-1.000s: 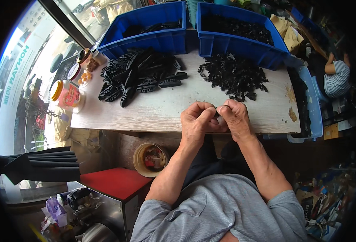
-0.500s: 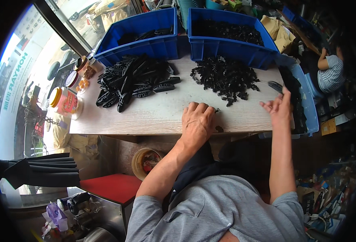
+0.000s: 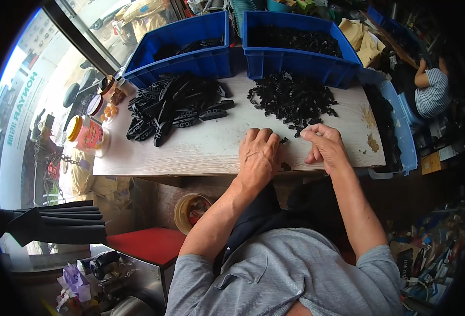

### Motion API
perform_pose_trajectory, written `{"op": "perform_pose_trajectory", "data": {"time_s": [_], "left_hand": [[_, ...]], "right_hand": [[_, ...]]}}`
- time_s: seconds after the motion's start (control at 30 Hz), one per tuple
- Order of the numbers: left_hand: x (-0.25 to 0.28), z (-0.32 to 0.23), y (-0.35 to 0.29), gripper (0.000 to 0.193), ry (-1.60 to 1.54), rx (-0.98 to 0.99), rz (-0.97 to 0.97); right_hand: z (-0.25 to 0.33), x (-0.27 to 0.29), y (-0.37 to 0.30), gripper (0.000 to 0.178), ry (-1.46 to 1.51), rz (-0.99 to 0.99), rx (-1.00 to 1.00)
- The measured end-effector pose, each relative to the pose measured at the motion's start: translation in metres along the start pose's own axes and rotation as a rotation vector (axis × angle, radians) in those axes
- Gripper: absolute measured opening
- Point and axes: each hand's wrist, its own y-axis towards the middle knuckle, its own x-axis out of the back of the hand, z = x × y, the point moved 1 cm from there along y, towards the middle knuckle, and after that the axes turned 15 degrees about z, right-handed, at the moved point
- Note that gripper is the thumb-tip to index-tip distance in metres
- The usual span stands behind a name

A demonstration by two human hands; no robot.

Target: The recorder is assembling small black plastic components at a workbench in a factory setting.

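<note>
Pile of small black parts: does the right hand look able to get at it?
Likely yes: the right hand is close to the near edge of the pile, with nothing visible between them; the right-side blue bin stands behind it.

Wide fisheye head cam looks down fr. abv, fairly nr hands (image 3: 260, 157) & tabletop (image 3: 206, 152).

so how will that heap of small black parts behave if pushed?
The heap would likely spread: its edges look loose and scattered. Individual parts look small, so probably light. Irregular outlines suggest they may catch rather than roll.
</note>
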Motion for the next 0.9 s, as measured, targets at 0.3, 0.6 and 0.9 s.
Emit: {"op": "perform_pose_trajectory", "data": {"time_s": [0.3, 0.6, 0.9], "left_hand": [[-0.008, 0.000, 0.010, 0.017, -0.081, -0.050, 0.125], [-0.012, 0.012, 0.007, 0.012, -0.380, 0.047, -0.009], [-0.004, 0.014, 0.013, 0.008, -1.428, 0.361, 0.117]], "right_hand": [[0.011, -0.030, 0.012, 0.015, -0.207, -0.018, -0.153], [0.016, -0.038, 0.010, 0.017, -0.235, 0.004, -0.128], [0.000, -0.028, 0.006, 0.024, -0.082, 0.202, 0.057]]}}
